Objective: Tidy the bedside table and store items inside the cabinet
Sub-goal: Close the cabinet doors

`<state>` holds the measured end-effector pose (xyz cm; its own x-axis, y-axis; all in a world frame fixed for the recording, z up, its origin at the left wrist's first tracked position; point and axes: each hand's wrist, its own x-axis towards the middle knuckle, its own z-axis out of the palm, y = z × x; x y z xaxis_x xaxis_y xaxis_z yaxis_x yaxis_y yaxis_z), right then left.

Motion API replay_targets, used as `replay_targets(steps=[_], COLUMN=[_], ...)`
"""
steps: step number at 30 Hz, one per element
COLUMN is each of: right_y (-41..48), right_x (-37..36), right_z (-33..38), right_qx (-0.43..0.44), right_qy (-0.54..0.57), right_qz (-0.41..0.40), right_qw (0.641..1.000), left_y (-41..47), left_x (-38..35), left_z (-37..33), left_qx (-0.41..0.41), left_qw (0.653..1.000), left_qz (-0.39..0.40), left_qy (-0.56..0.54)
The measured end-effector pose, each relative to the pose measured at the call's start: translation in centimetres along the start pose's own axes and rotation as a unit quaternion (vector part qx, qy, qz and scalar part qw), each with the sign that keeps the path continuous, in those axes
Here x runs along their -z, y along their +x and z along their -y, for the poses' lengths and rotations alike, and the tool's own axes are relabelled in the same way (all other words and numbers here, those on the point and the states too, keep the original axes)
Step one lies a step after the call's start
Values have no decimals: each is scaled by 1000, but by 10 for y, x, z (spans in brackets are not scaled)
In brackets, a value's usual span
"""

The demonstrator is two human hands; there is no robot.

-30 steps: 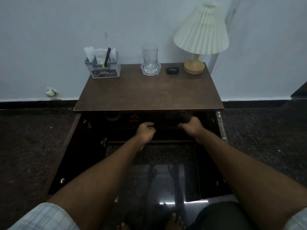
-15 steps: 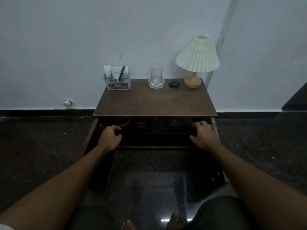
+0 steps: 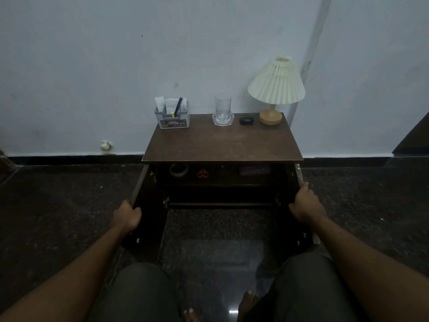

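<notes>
The brown bedside table point(image 3: 222, 145) stands against the wall with both cabinet doors swung open. My left hand point(image 3: 126, 216) grips the top edge of the left door point(image 3: 148, 219). My right hand point(image 3: 305, 205) grips the top edge of the right door point(image 3: 299, 228). On the shelf inside lie a tape roll point(image 3: 178, 170), orange-handled scissors point(image 3: 203, 174) and a dark purple case point(image 3: 255, 170). On top stand a grey organiser point(image 3: 173, 118) with pens, a glass point(image 3: 222, 110) on a coaster, a small black case point(image 3: 246, 120) and a lamp point(image 3: 276, 89).
A dark polished floor point(image 3: 69, 205) surrounds the table. My knees point(image 3: 139, 291) and bare toes are at the bottom. A small crumpled object point(image 3: 106, 145) lies by the skirting at left. Dark furniture point(image 3: 415, 135) stands at far right.
My hands moved apart, out of the cabinet interior, onto the two open doors. The view pulled back and my knees came into sight.
</notes>
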<state>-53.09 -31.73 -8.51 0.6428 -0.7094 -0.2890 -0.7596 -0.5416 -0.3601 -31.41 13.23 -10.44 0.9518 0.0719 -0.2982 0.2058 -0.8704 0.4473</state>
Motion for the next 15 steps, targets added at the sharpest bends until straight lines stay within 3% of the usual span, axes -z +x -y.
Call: replay_targets(steps=[7,15], right_y=[-1,-12], right_x=[4,4], right_z=[0,9], right_qx=[-19,-14], right_qy=[-6,20], right_qz=[9,56], right_qw=[1000,998], left_y=[-7,-26], left_x=[-14,-19], left_z=[4,-9], left_qx=[-42,-27], left_qw=[999,995], left_qz=[16,84], left_qy=[-20,-40])
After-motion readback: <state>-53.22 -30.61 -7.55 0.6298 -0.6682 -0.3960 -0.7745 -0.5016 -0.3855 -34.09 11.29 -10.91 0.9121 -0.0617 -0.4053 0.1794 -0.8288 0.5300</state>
